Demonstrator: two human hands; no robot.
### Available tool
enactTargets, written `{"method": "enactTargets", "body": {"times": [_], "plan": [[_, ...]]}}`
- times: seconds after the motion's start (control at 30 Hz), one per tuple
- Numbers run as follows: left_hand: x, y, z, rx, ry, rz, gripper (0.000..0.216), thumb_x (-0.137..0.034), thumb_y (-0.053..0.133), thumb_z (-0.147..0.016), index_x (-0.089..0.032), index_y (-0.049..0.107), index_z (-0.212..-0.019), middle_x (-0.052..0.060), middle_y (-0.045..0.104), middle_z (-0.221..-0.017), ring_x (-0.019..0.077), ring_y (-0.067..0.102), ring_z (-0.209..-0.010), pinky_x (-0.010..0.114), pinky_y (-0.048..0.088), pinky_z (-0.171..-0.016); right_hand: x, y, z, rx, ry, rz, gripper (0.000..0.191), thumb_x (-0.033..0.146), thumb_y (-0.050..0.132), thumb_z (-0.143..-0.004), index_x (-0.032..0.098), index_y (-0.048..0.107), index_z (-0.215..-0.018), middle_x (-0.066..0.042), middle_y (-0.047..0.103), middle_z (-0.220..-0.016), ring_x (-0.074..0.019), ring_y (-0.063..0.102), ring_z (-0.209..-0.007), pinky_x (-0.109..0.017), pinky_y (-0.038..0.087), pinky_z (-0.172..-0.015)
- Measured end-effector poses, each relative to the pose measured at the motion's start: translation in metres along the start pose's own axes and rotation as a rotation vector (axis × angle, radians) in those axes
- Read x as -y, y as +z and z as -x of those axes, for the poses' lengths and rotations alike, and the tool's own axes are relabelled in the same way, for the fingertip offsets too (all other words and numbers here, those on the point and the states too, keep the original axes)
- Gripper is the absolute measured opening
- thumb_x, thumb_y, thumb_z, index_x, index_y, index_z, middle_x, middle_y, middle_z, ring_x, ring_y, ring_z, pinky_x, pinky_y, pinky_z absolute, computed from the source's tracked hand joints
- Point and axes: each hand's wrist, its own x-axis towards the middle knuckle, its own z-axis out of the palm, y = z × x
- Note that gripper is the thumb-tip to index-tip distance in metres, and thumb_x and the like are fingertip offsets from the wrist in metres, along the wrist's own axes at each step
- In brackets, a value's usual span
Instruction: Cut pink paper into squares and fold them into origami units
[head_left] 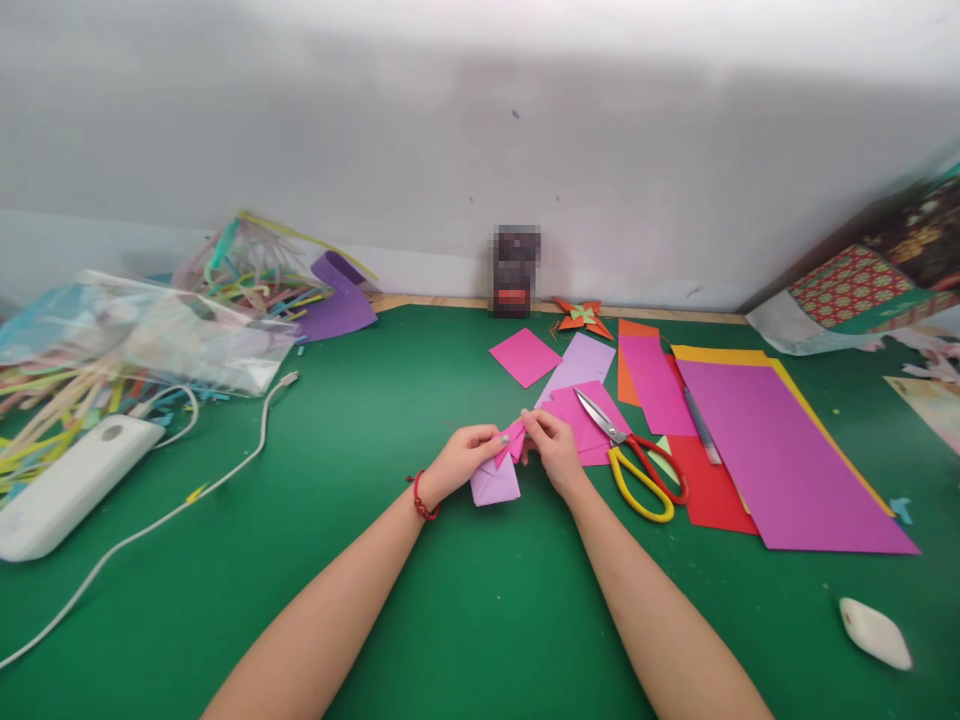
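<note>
Between my hands is a piece of folded paper (495,484), with a lilac lower part and a bright pink upper part. My left hand (466,458) pinches the pink part from the left, thumb on top. From the right, my right hand (552,446) grips the pink part's upper corner between thumb and fingers. Its other fingers curl under and are partly hidden. Just right of my right hand lie pink paper pieces (592,410), with open scissors (630,450) on them. Behind my hands are a pink paper square (525,357) and a lilac paper strip (581,362).
Large purple sheets (795,450), a red sheet (712,490) and a pen-like cutter (701,425) lie right. A paper pinwheel (582,316) sits near the wall. At left are a white power strip-like block (75,490), a cable (187,505) and a plastic bag (172,330) among paper strips.
</note>
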Motion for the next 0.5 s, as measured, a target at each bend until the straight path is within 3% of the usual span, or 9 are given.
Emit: {"method": "enactTargets", "body": {"times": [0.2, 0.5], "plan": [[-0.0004, -0.0006, -0.0001, 0.014, -0.02, 0.042, 0.033, -0.042, 0.053, -0.072, -0.015, 0.048, -0.054, -0.003, 0.044, -0.053, 0.0081, 0.039, -0.051, 0.021, 0.029, -0.05, 0.0058, -0.0007, 0.0011, -0.008, -0.018, 0.1, 0.033, 0.047, 0.059, -0.073, 0.019, 0.052, -0.057, 0.006, 0.049, -0.04, -0.0085, 0.045, -0.032, -0.021, 0.035, -0.035], [0.0005, -0.0014, -0.0001, 0.046, -0.029, 0.074, 0.032, -0.043, 0.054, -0.071, -0.014, 0.053, -0.058, -0.003, 0.046, -0.054, 0.0081, 0.04, -0.051, 0.021, 0.029, -0.049, 0.0005, -0.0041, -0.0009, -0.007, -0.022, 0.032, 0.03, 0.045, 0.061, -0.072, 0.02, 0.052, -0.059, 0.006, 0.049, -0.043, -0.0082, 0.044, -0.035, -0.021, 0.035, -0.035]]}}
